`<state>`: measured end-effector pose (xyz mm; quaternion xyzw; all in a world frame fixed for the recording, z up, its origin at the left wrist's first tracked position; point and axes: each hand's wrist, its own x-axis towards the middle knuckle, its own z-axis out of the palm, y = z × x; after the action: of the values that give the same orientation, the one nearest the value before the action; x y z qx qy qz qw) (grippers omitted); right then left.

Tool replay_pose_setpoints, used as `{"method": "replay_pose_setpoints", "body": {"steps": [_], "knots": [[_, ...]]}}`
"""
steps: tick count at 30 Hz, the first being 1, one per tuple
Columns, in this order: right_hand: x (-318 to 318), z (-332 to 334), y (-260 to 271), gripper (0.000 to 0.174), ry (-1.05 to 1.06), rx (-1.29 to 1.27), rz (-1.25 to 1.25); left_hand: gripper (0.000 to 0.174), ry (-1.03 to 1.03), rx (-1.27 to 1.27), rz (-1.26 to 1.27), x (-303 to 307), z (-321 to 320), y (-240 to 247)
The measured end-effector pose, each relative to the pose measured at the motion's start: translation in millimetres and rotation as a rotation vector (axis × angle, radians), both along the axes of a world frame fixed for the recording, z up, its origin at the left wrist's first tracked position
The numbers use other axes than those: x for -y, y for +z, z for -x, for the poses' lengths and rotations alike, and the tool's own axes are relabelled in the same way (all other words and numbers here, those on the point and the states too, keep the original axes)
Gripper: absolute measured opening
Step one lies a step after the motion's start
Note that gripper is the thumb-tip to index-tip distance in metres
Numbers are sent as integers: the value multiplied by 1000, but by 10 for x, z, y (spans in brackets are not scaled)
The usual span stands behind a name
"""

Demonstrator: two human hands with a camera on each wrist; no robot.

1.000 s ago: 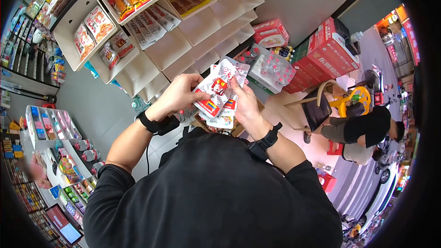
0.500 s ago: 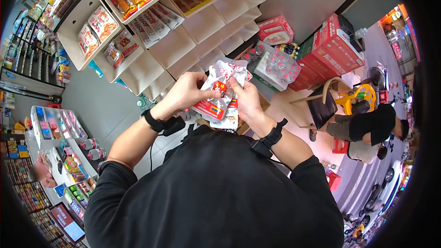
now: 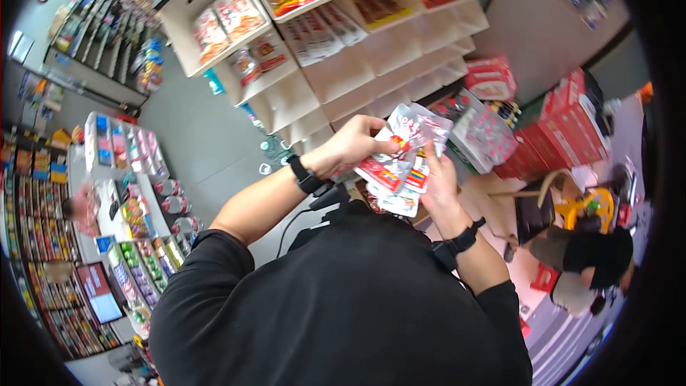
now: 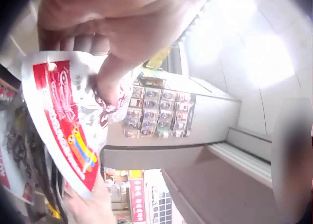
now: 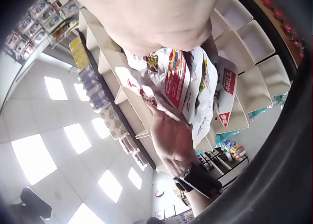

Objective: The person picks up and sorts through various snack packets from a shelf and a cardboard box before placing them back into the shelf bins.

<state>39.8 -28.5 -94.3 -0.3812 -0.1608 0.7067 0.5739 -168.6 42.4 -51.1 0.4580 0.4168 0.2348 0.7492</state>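
Note:
In front of the chest, several silver-and-white snack packets are fanned out between both hands. My left hand [image 3: 350,146] pinches the front packet [image 3: 386,174], its thumb lying across the printed face. That packet's red band with coloured print faces the left wrist camera. On the other side, my right hand [image 3: 443,186] grips the bunch, thumb on top and the other fingers hidden behind. A white packet [image 3: 400,204] sticks out at the bottom of the bunch. Seen from the right wrist, more packets [image 5: 204,94] overlap side by side, their upper ends covered by the right hand.
Ahead stands a tiered rack of cream bins [image 3: 343,80], with snack packs in its upper bins. To its right are wrapped bottles [image 3: 487,140] and stacked red cartons [image 3: 572,118]. A chair [image 3: 536,214] and a person in black [image 3: 600,256] are at right; a goods counter [image 3: 146,196] stands left.
The head view has turned, so the rack, cartons and hands now appear farther right and the counter shows more fully. Both hands keep hold of the packets, the left thumb still on the front one.

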Motion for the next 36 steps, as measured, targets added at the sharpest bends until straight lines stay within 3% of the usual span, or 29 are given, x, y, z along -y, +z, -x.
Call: {"method": "replay_pose_setpoints", "body": {"steps": [1,2,4,7,10,13,14,15,16,20,36], "knots": [[-15,7,-34,43,-8,-4,9,30,37,69,155,8,15,140],[-21,-1,-62,42,-22,-3,22,30,58,65,157,-5,109,63],[-44,-43,-191,40,-19,1,63,32,153,295,219,-45,283,-21],[-74,-95,-277,37,-40,7,122,29,349,27,-19,-161,1097,29],[-111,-151,-293,33,-60,-4,132,27,710,-144,-127,-492,2081,-63],[-130,-197,-346,32,-76,-1,119,33,846,-462,-275,-1313,2904,-555],[-136,-201,-345,32,-76,1,118,35,851,-573,-233,-1576,2972,-546],[-144,-202,-345,33,-68,9,108,41,869,-312,-477,-1784,3014,-665],[-148,-193,-340,33,-59,18,100,47,807,-462,-714,-2161,3300,-1050],[-145,-123,-223,35,-88,35,59,46,764,-578,-763,-2561,3345,-1001],[-182,43,-176,37,-82,41,35,46,507,-1258,-1061,-2667,3141,-919]]}}
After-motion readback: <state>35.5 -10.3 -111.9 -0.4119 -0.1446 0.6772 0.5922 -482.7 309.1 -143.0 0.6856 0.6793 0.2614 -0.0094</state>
